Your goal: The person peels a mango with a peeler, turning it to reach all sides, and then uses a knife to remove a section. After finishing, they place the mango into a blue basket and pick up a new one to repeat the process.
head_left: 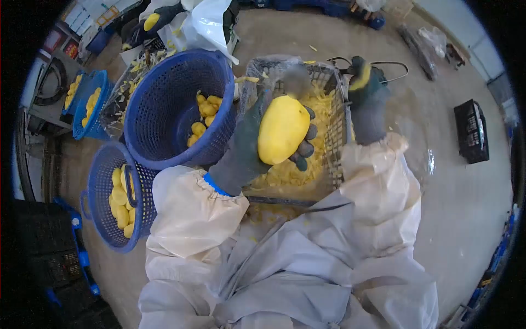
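A large peeled yellow potato [283, 130] rests in my gloved left hand [303, 148], whose dark fingers curl round its right side. Below it is a dark crate [296, 202] lined with clear plastic and holding pale yellow peelings [323, 115]. My gloved right hand [366, 88] is closed beyond the crate's right rim. A yellow strip shows at its fingers, but what it grips is hard to make out. A thin bent wire [399, 64] appears behind that hand. To the left stands a big blue basket [159, 104] with several peeled potatoes [207, 107] in it.
A smaller blue basket [143, 192] of potatoes stands at the left, with light-blue baskets [96, 129] farther back. Another person's gloved hand [159, 21] holds a potato at the top. A black crate [471, 131] sits on the floor at the right.
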Demonstrator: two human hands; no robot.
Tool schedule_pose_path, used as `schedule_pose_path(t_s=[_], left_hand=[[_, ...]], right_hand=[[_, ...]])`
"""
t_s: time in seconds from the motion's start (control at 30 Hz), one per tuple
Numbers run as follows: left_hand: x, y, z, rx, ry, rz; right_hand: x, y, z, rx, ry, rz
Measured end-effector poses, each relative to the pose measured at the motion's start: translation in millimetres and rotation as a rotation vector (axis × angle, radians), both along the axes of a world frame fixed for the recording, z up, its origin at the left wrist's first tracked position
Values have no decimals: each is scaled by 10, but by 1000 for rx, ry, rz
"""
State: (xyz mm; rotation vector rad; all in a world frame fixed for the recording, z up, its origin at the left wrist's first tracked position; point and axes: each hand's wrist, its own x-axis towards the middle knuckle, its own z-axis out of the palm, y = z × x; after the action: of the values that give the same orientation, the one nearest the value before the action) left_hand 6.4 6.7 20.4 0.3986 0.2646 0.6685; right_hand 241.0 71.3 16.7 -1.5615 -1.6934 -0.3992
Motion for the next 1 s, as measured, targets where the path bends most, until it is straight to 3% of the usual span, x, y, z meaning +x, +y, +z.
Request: schedule_pose_path(t_s=[0.07,0.1,0.13,0.2,0.27,0.3,0.37,0.4,0.5,0.6,0.63,0.73,0.77,0.87,0.97,1.0], left_hand=[[14,-19,-11,-41,103,148],[41,-40,-53,194,286,307],[76,-77,-101,431,470,461],[74,-76,-114,449,488,434],[-37,-2,-8,11,161,78],[-32,-41,-8,66,96,63],[-37,-10,47,43,39,29],[-23,-28,85,25,0,27],[60,-147,134,67,191,358],[25,3,-98,-203,21,368],[41,22,-154,-173,-31,372],[-3,-25,-121,155,141,258],[-15,53,-196,70,49,163],[13,15,-87,102,47,252],[-32,-26,-108,239,227,362],[-17,-25,-134,155,207,396]], right_hand=[[-292,-282,204,-163,744,384],[-451,-441,260,-245,1123,559],[-576,-513,199,-234,1289,637],[-700,-579,286,-439,1089,458],[-410,-199,-69,-293,1068,298],[-380,-110,-20,-217,1054,223],[-275,-160,33,-217,1198,318],[-346,-279,157,-267,1183,356],[-599,-616,491,-404,1116,465],[-841,-817,373,-421,987,546],[-880,-828,289,-408,941,570],[-526,-338,149,-334,1295,382],[-349,-233,69,-259,1247,385],[-192,-153,43,-142,1128,443],[-683,-701,350,-361,1077,546],[-797,-825,380,-490,1074,557]])
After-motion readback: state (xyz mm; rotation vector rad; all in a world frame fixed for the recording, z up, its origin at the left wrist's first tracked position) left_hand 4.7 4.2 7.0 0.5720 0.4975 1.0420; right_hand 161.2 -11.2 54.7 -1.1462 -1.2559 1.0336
